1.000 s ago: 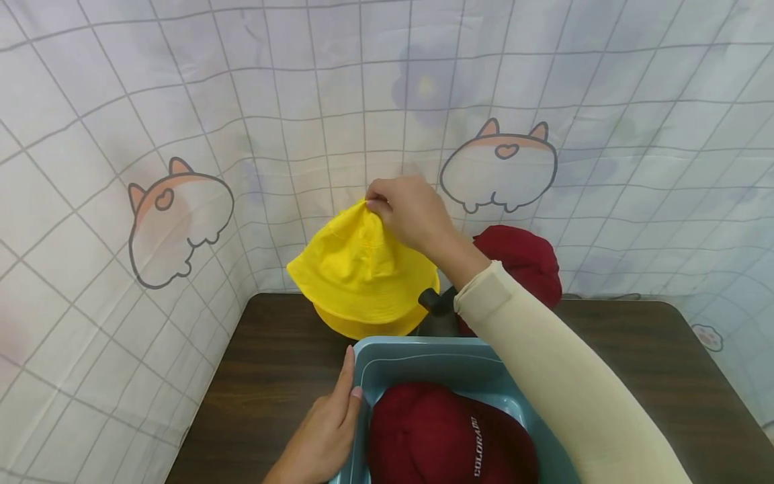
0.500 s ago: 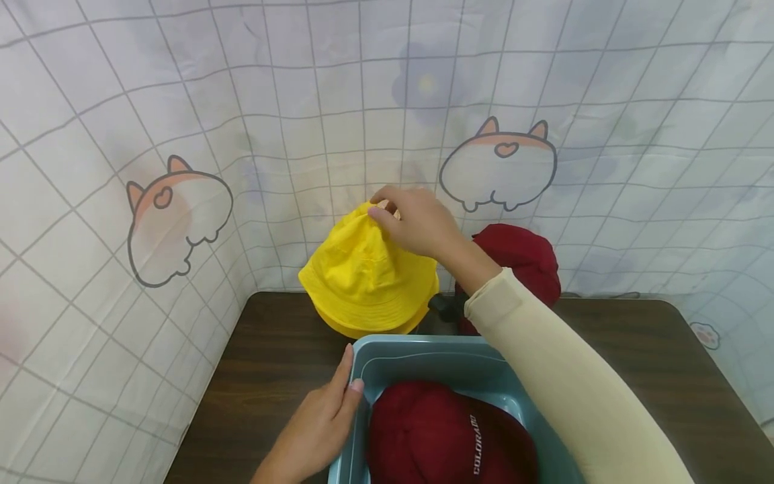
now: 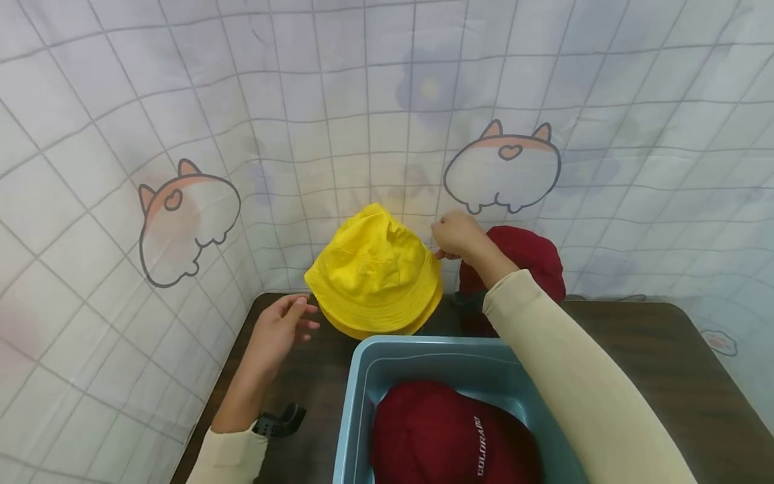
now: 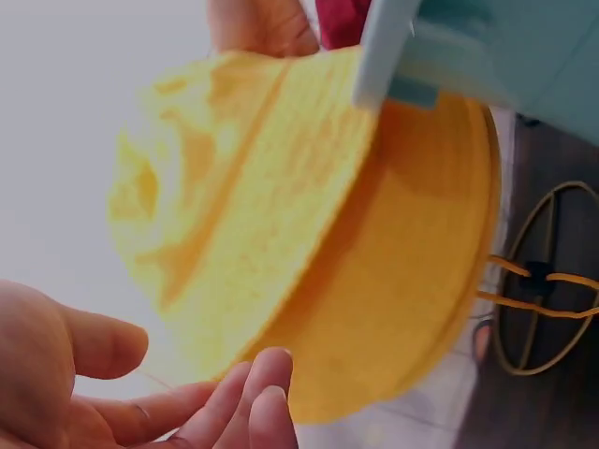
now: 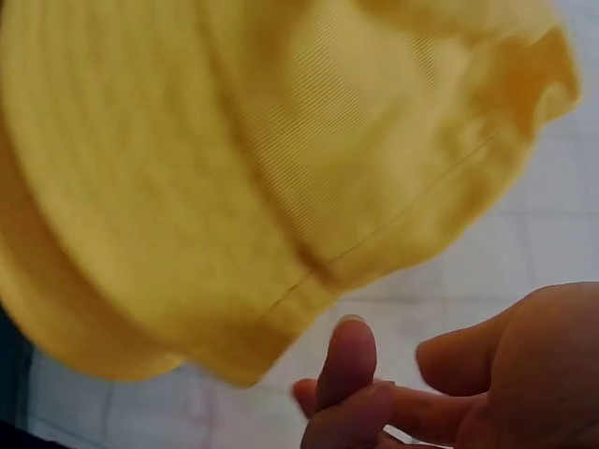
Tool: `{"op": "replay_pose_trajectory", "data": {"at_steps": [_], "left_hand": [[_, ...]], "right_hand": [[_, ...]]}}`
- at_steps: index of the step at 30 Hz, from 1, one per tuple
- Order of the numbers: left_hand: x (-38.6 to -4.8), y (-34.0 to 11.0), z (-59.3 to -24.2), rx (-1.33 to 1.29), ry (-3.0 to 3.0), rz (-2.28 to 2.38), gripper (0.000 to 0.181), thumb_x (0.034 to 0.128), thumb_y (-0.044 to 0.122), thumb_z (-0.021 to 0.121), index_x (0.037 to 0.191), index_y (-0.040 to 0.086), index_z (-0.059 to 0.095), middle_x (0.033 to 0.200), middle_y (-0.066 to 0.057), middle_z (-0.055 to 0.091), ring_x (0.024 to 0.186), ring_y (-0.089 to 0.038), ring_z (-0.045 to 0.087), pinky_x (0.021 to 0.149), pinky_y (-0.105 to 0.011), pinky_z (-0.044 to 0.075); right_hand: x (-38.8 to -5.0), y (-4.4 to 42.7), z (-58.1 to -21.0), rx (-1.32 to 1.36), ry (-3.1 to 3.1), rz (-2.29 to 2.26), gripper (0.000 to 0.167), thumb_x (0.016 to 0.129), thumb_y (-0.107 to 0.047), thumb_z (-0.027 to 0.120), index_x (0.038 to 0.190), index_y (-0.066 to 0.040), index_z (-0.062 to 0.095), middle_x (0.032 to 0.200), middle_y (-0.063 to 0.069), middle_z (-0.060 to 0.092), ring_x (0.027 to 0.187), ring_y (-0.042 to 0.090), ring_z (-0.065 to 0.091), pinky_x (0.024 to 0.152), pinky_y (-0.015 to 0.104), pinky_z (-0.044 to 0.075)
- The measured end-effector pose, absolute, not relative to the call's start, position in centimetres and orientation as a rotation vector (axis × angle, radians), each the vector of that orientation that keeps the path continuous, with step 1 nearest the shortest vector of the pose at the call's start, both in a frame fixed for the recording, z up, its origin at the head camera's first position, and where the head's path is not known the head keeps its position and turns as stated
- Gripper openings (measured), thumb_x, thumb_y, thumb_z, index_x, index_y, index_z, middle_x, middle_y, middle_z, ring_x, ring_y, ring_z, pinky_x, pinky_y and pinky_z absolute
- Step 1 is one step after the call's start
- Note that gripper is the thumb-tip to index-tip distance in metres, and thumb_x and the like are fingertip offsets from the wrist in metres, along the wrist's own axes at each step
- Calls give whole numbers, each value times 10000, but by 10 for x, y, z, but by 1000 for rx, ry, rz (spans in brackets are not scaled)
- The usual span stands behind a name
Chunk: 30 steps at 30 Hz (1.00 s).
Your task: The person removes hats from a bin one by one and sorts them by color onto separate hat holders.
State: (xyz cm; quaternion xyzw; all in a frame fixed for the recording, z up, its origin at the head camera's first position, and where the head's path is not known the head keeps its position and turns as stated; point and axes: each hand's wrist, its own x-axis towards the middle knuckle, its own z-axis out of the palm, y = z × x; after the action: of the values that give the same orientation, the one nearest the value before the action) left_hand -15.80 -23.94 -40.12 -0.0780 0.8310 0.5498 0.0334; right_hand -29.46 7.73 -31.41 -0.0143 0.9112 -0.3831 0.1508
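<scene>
Two yellow bucket hats, one brim showing under the other point(image 3: 375, 275), stand behind the blue tub point(image 3: 423, 341). My left hand point(image 3: 281, 336) is at the hats' left side, fingers loosely bent; in the left wrist view the hand point(image 4: 159, 393) has its thumb apart from the fingers, near the yellow brim point(image 4: 402, 281), holding nothing. At the hats' right edge is my right hand point(image 3: 462, 236); in the right wrist view the hand point(image 5: 449, 383) has bent, relaxed fingers just off the yellow cloth point(image 5: 281, 140), with nothing held.
Inside the tub lies a dark red cap point(image 3: 447, 437) with "COLORADO" on it. Another dark red cap point(image 3: 532, 259) stands at the back, partly behind my right forearm. A brown table point(image 3: 653, 363) runs up to a white gridded cloth point(image 3: 375, 101).
My left hand has left the tub's rim and moved up beside the hats. My right hand has let go of the hat's top and moved right and down.
</scene>
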Motion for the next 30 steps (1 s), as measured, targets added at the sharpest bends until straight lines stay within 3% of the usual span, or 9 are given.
{"op": "replay_pose_trajectory", "data": {"at_steps": [6,14,24,30], "left_hand": [[-177,-237,-423,-295,2322,1836,469,1082,398,496,1407,62,539,1252,-118,645,943,-162,705,783,-287,583],[-182,-232,-436,-310,2087,2094,306,1073,287,548,1239,30,558,987,-16,640,851,-134,658,712,-217,543],[-189,-235,-451,-283,2128,2064,237,1089,213,508,1196,8,560,893,12,652,804,-120,637,683,-219,524],[-193,-233,-458,-282,2217,1958,226,1090,197,501,1180,-1,562,885,15,676,807,-127,642,674,-240,509]], "right_hand": [[-307,83,-341,127,2324,-1302,248,1044,-127,421,934,13,594,621,25,525,501,121,483,524,204,452],[-312,76,-359,223,2202,-1373,325,1052,-207,532,756,-71,521,531,-11,396,423,93,283,420,200,307],[-317,73,-365,231,2234,-1259,425,1073,-157,456,651,-107,432,535,-21,345,429,108,260,429,228,288],[-323,69,-371,174,2323,-1059,451,1026,-56,400,580,-128,411,538,-36,290,455,88,213,430,214,263]]}}
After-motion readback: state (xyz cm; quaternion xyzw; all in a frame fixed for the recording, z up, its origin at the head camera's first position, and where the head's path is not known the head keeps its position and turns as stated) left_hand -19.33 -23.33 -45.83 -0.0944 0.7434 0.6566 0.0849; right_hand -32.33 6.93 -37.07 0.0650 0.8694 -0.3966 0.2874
